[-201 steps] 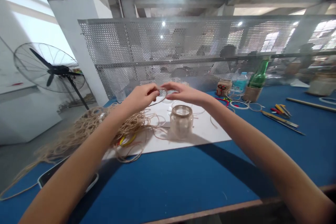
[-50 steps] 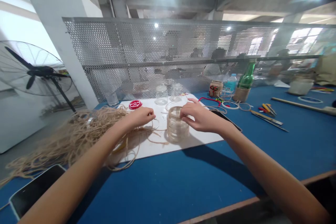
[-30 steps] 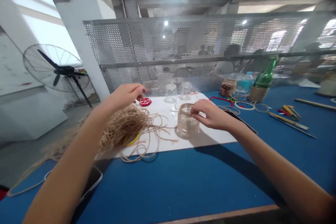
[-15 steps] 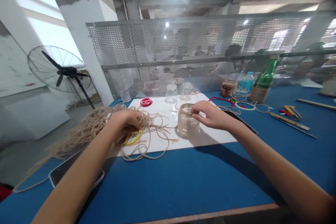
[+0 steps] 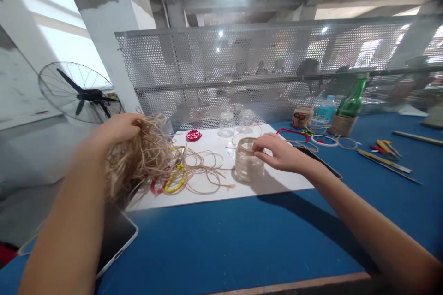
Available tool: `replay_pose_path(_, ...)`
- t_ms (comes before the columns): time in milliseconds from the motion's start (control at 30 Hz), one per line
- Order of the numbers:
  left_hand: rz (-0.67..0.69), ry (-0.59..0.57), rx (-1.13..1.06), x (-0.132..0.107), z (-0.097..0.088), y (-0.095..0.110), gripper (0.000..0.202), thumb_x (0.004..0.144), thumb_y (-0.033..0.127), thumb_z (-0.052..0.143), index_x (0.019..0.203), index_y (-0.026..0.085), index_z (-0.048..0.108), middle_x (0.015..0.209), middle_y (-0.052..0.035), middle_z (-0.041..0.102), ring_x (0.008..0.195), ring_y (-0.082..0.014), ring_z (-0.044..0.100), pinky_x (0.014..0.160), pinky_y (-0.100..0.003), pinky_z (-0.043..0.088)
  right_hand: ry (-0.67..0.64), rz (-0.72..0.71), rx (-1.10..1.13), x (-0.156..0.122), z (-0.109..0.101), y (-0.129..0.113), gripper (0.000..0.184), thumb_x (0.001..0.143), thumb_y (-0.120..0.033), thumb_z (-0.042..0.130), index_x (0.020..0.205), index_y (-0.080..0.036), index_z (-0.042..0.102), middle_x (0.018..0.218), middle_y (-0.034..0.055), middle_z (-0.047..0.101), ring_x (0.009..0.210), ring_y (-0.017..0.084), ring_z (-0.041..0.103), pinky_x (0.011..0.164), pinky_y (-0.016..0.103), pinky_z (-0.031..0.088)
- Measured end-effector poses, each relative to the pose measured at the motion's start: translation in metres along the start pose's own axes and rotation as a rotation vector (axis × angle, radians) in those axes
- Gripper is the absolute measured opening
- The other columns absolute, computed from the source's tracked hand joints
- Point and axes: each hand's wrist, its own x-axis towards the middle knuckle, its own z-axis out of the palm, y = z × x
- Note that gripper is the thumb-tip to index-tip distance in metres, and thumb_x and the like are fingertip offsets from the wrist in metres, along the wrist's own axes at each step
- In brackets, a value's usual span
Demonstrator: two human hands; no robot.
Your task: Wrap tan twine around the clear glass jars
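My left hand (image 5: 119, 128) is closed on a tangled bundle of tan twine (image 5: 143, 156) and holds it lifted above the table's left side. Under the bundle lie yellow and red rings (image 5: 173, 181) on a white board (image 5: 221, 184). My right hand (image 5: 282, 152) pinches the rim of a clear glass jar (image 5: 247, 165) that stands upright on the board. Loose strands of twine trail across the board between the bundle and the jar.
A red lid (image 5: 193, 135) and two small jars (image 5: 227, 123) stand at the board's far edge. A tablet (image 5: 116, 235) lies at the left, a phone (image 5: 320, 159) under my right wrist. A green bottle (image 5: 351, 99), rings and sticks (image 5: 384, 159) lie to the right. A perforated metal screen (image 5: 277, 69) backs the blue table (image 5: 242, 239).
My left hand reached toward the red lid, dropped onto the twine pile, grabbed it and raised it, uncovering the yellow and red rings. My right hand has stayed on the jar's rim.
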Motion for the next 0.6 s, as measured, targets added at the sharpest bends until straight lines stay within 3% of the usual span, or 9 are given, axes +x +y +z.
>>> replay_pose_path(133,-0.062,0.052,0.102,-0.004,-0.011,-0.007,0.043,0.067,0.014,0.041,0.106,0.018,0.059,0.1,0.0007,0.064,0.088,-0.0181,0.054,0.076,-0.022,0.041,0.011,0.012,0.006,-0.001,-0.001,-0.002,0.014,0.083,-0.023,0.043,0.076,-0.018,0.054,0.071,0.0003,0.059,0.068,0.013,0.049,0.081,0.033,0.032)
replay_pose_path(200,-0.076,0.004,0.077,-0.006,-0.009,-0.006,0.04,0.068,0.015,0.043,0.105,0.016,0.058,0.102,-0.0005,0.064,0.088,-0.0179,0.054,0.076,-0.022,0.041,0.01,0.017,0.004,-0.001,-0.001,-0.003,0.015,0.084,-0.024,0.043,0.076,-0.018,0.054,0.072,0.0007,0.059,0.069,0.013,0.049,0.08,0.034,0.032)
replay_pose_path(267,-0.104,-0.143,-0.038,-0.009,-0.007,-0.001,0.038,0.072,0.022,0.049,0.109,0.016,0.056,0.109,-0.0022,0.062,0.089,-0.0184,0.054,0.074,-0.022,0.043,0.004,0.02,-0.004,-0.001,-0.001,-0.004,0.016,0.085,-0.024,0.043,0.075,-0.018,0.054,0.072,0.0008,0.059,0.069,0.013,0.049,0.08,0.034,0.032)
replay_pose_path(367,-0.146,-0.401,-0.208,-0.016,-0.008,0.007,0.049,0.075,0.05,0.052,0.115,0.021,0.054,0.122,-0.0054,0.055,0.092,-0.0216,0.054,0.064,-0.023,0.046,-0.008,0.021,-0.011,-0.001,-0.002,-0.004,0.014,0.084,-0.022,0.043,0.075,-0.018,0.054,0.072,0.0004,0.059,0.069,0.013,0.049,0.081,0.034,0.032)
replay_pose_path(467,-0.045,-0.341,-0.167,-0.012,-0.011,0.015,0.051,0.074,0.053,0.052,0.113,0.021,0.057,0.119,-0.0056,0.057,0.095,-0.0217,0.054,0.069,-0.025,0.046,-0.008,0.023,-0.016,-0.001,-0.001,-0.003,0.013,0.084,-0.022,0.044,0.075,-0.018,0.054,0.073,-0.0003,0.059,0.069,0.013,0.049,0.083,0.035,0.031)
replay_pose_path(600,0.181,-0.207,-0.183,0.024,0.008,0.029,0.036,0.08,0.028,0.04,0.109,0.017,0.057,0.111,-0.0019,0.062,0.097,-0.0156,0.054,0.082,-0.021,0.042,-0.009,0.02,-0.03,-0.001,-0.001,-0.002,0.014,0.084,-0.021,0.043,0.075,-0.018,0.054,0.072,-0.0008,0.059,0.068,0.012,0.048,0.085,0.036,0.03)
